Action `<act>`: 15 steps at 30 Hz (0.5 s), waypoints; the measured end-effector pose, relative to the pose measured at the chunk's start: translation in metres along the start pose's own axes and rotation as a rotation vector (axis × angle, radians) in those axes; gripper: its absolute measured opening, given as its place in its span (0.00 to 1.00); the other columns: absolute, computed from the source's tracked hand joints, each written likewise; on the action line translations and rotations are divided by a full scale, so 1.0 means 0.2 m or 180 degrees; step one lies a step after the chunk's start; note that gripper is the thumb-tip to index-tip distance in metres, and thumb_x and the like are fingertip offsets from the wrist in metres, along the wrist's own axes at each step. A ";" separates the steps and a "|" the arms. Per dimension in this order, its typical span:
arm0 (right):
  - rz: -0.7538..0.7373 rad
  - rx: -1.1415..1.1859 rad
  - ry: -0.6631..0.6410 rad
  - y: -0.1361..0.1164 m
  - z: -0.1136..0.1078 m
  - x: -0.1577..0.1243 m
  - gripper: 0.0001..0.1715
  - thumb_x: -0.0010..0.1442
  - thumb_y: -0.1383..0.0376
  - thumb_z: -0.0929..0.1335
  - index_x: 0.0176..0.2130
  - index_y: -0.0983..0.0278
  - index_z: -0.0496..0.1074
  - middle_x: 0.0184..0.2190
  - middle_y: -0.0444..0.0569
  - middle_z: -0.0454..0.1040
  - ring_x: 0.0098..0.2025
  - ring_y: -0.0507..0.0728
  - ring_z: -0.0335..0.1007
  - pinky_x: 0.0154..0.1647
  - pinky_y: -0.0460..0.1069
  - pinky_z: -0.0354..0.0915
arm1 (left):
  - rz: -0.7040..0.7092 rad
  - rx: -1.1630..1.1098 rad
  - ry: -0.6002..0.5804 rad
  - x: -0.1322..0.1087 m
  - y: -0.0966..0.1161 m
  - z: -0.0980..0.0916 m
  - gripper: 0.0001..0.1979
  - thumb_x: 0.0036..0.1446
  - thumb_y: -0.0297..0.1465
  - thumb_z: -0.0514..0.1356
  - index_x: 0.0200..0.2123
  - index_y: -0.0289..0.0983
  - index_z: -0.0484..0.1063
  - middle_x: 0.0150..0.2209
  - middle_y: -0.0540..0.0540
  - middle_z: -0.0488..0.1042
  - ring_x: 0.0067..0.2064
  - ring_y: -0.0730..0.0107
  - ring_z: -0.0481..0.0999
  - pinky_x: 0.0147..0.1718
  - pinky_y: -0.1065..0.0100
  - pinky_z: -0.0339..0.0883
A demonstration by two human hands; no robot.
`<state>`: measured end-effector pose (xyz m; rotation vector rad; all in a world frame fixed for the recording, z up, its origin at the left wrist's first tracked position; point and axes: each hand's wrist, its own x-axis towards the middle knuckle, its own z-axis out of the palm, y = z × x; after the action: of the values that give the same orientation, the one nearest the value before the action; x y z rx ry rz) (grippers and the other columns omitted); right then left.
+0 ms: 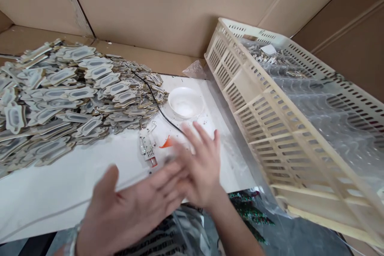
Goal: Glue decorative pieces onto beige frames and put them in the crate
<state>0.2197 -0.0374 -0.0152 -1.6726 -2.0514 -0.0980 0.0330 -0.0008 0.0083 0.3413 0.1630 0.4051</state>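
Observation:
My left hand [132, 204] hovers palm up over the near edge of the white table [60, 180], fingers stretched out and blurred by motion, holding nothing. My right hand [202, 164] is just behind it, fingers spread and pointing away, also empty. The fingertips of both hands overlap in the middle. Just beyond them lie a small metal clip-like part [147, 146] and an orange scrap [166, 143]. A small white bowl [186, 103] stands further back.
A big heap of flat card tags [60, 96] covers the table's left. A black cable [156, 104] runs out of it. A cream slatted plastic crate [270, 120], lined with clear plastic, sits tilted on the right. Cardboard walls [168, 4] stand behind.

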 end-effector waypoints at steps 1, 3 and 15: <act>0.0310 -0.0125 0.0304 0.04 0.01 0.02 0.24 0.68 0.57 0.62 0.61 0.52 0.68 0.64 0.50 0.67 0.69 0.74 0.55 0.65 0.80 0.47 | -0.0087 -0.0183 -0.0380 -0.03 0.02 -0.02 0.46 0.56 0.65 0.43 0.63 0.37 0.66 0.67 0.46 0.62 0.71 0.57 0.53 0.64 0.62 0.60; 0.0698 -0.0358 0.0674 0.11 0.02 0.05 0.20 0.69 0.67 0.59 0.54 0.58 0.74 0.57 0.55 0.74 0.62 0.72 0.66 0.61 0.77 0.57 | 0.0117 -0.0436 -0.0422 -0.09 0.05 -0.07 0.47 0.56 0.66 0.40 0.64 0.38 0.63 0.67 0.47 0.62 0.70 0.57 0.55 0.64 0.59 0.61; -0.0780 0.0237 -0.0680 0.17 0.08 0.08 0.21 0.67 0.66 0.67 0.57 0.69 0.69 0.49 0.59 0.79 0.46 0.62 0.75 0.50 0.59 0.74 | 0.0451 -0.0437 0.0235 -0.15 0.08 -0.05 0.35 0.55 0.59 0.58 0.59 0.47 0.70 0.62 0.47 0.70 0.61 0.55 0.72 0.59 0.56 0.69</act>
<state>0.2446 -0.0092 -0.0316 -1.4334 -2.3823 0.0787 -0.0019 0.0037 0.0063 0.2033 0.1826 0.5665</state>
